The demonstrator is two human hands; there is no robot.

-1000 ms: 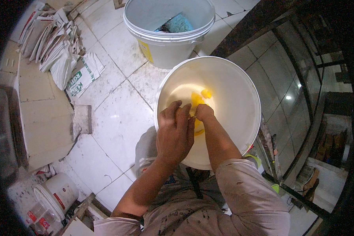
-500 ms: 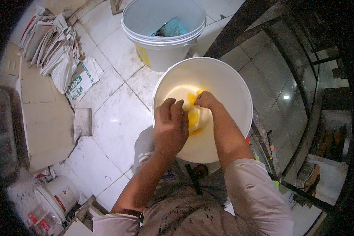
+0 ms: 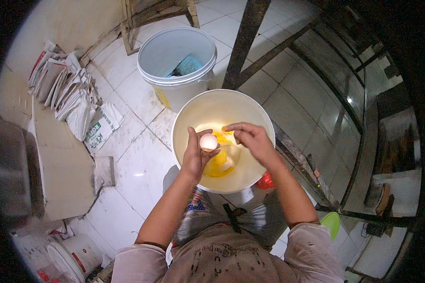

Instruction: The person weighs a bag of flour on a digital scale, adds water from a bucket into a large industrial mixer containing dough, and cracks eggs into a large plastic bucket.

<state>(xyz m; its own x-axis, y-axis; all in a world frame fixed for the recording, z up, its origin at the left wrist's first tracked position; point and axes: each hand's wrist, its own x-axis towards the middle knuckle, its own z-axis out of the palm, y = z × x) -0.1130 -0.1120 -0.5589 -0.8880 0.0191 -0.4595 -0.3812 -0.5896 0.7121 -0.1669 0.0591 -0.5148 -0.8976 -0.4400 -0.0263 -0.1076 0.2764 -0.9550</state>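
A white bucket (image 3: 182,106) stands between my knees, with yellow raw egg (image 3: 217,165) pooled on its bottom. Over its left side, my left hand (image 3: 196,153) has thumb and fingers closed around a pale eggshell (image 3: 208,141); the shell's lower edge looks brownish and broken. My right hand (image 3: 251,141) is over the right half of the bucket, apart from the shell. Its index finger stretches left above the yellow egg while the other fingers bend inward, and I see nothing held in it.
Behind my bucket is a second white bucket (image 3: 148,78) with a blue object (image 3: 189,65) inside. Stacked paper sacks (image 3: 66,89) lie at far left on a cardboard box (image 3: 63,165). A dark metal frame (image 3: 245,42) runs along the right. Something red (image 3: 265,180) sits beside my bucket.
My left hand has turned, bringing the eggshell into view. My right hand has gone from curled fingers to a stretched index finger. The view has shifted, so the buckets appear lower and farther left.
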